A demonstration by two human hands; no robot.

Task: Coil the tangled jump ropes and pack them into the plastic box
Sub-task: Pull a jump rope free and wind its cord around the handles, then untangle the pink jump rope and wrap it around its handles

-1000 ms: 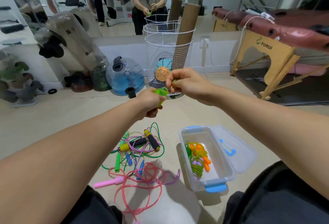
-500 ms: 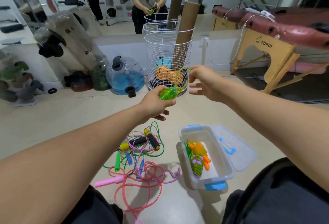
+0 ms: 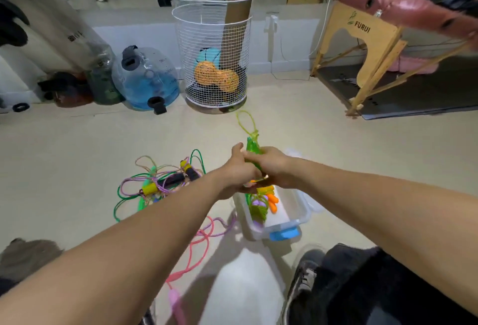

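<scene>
Both hands are closed round one bundled green jump rope (image 3: 253, 152): the left hand (image 3: 234, 169) is wrapped about its lower part, and the right hand (image 3: 273, 167) is curled against the bundle from the other side, touching the left. A yellow-green loop of cord stands up beyond the fingers, past the translucent green handles. Just below and nearer than the hands, the plastic box (image 3: 297, 217) is seen open on the floor, with a coiled green rope and orange handles (image 3: 271, 202) already laid inside. To the left of the hands, the tangled ropes (image 3: 165, 185) are left in a heap, and a pink rope (image 3: 199, 247) trails nearer along the floor.

The rope is judged light and limp, its thin plastic cord springy and likely smooth, so a loose coil can be expected to spring open if released carelessly. It is best gripped across the wound middle, where handles and cord are pinned together, not by the free loop.

Compared with half a second earlier, the right hand, then open and apart from the bundle, is now closed on it. The bundle has been lowered from in front of the wire basket (image 3: 212, 66) to just above the box, and the view has tipped downward.
</scene>
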